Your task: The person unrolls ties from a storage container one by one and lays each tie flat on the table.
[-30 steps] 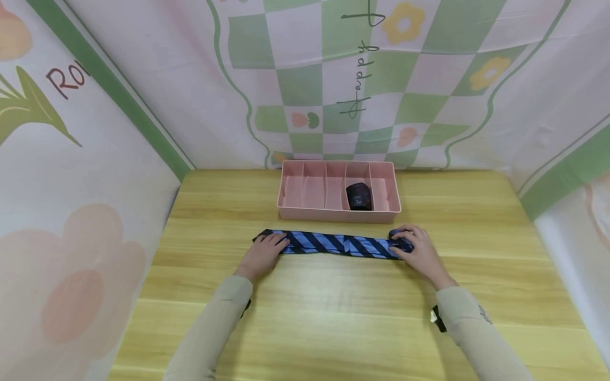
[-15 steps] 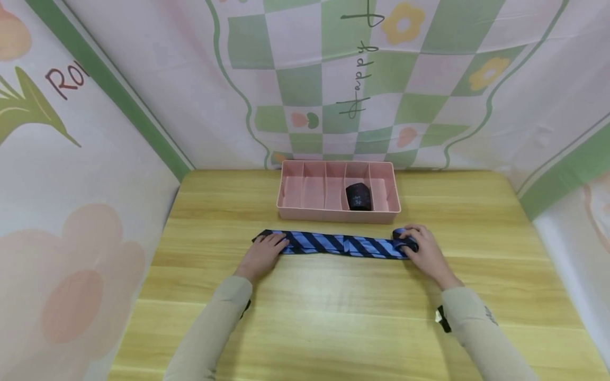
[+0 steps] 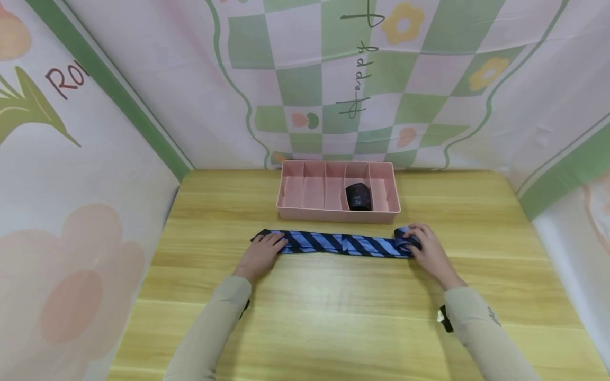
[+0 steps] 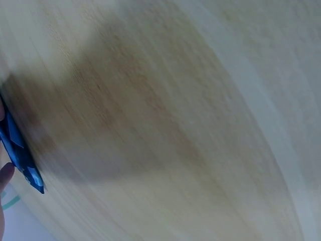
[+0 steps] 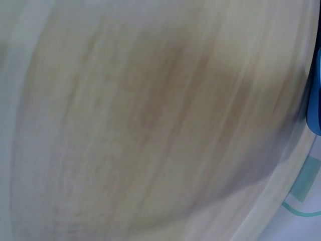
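A necktie (image 3: 316,241) with blue and navy diagonal stripes lies stretched across the table, its right end coiled into a small roll (image 3: 402,236). On the tie's left end rests my left hand (image 3: 261,255), its fingers laid over the cloth. My right hand (image 3: 429,255) pinches the roll between thumb and fingers, which partly hide it. Only a blue tip of the tie (image 4: 22,158) shows at the left wrist view's edge, beside the fingers. In the right wrist view, a bit of the blue roll (image 5: 314,103) appears at the far right edge.
Behind the tie stands a pink box (image 3: 338,215) split into several compartments. A dark rolled tie (image 3: 359,197) sits in the second compartment from the right. The wooden table (image 3: 333,317) meets printed cloth walls at its back and left.
My right hand has moved slightly to the right with the roll, and the flat stretch of tie is a little longer. My left hand has stayed almost still.
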`<state>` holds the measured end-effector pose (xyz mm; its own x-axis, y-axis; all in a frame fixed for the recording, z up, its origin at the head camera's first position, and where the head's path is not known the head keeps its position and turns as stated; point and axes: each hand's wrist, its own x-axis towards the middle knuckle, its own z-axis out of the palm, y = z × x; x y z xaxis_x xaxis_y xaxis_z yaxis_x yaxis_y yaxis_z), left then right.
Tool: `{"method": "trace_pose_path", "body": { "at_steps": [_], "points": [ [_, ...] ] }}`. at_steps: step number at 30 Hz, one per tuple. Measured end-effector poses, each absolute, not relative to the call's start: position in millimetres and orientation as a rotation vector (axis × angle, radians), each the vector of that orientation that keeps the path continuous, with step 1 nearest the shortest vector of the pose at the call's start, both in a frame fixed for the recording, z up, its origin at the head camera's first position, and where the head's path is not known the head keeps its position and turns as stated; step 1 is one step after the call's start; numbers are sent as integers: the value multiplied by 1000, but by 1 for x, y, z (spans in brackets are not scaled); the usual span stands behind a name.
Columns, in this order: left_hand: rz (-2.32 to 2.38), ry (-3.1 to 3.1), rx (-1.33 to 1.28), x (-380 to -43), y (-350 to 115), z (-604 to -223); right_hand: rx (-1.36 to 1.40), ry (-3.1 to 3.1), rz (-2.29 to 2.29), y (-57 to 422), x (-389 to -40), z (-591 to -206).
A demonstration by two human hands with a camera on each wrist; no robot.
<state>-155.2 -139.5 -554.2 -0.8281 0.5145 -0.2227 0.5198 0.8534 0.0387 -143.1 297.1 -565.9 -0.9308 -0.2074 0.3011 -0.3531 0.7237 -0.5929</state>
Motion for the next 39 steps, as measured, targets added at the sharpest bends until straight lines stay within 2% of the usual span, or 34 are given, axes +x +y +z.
{"method": "trace_pose_path", "body": {
  "at_steps": [29,39],
  "points": [
    [-45,2792,768,-156,-144,-559,303,-2839,897,319,-136,-561],
    [-49,2801,774,-155,-145,-560,331,-2851,870,323,-135,-561]
  ]
}}
